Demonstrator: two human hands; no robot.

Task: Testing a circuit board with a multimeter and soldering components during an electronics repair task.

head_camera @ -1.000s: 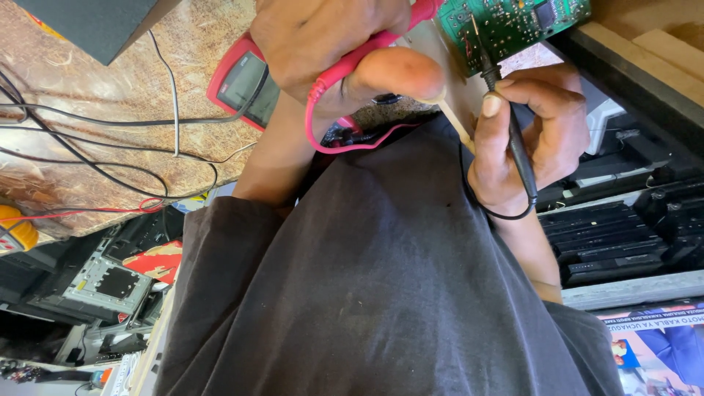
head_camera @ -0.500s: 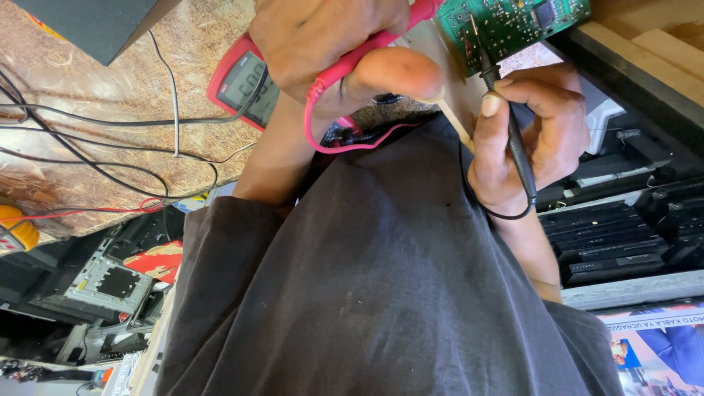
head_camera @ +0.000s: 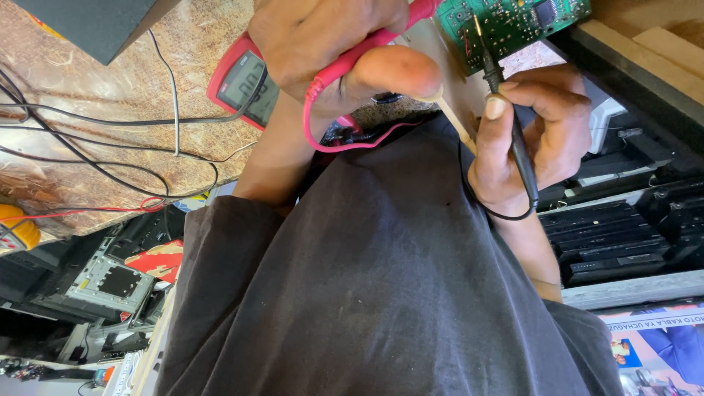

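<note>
My left hand (head_camera: 323,40) is closed around a red test probe (head_camera: 367,51), whose red lead (head_camera: 345,143) loops down below the hand. My right hand (head_camera: 535,139) pinches a black test probe (head_camera: 513,132) like a pen. The black probe's metal tip touches the green circuit board (head_camera: 513,18) at the top edge of the view. A red multimeter (head_camera: 242,84) with a grey display lies on the mottled brown worktop (head_camera: 110,125), partly hidden behind my left hand. My black shirt (head_camera: 381,293) fills the lower middle.
Thin black and grey wires (head_camera: 147,132) run across the worktop on the left. A yellow object (head_camera: 18,227) sits at the left edge. Opened electronic chassis (head_camera: 103,279) lie lower left. Stacked black devices (head_camera: 623,235) fill the right side, beside a wooden edge (head_camera: 645,51).
</note>
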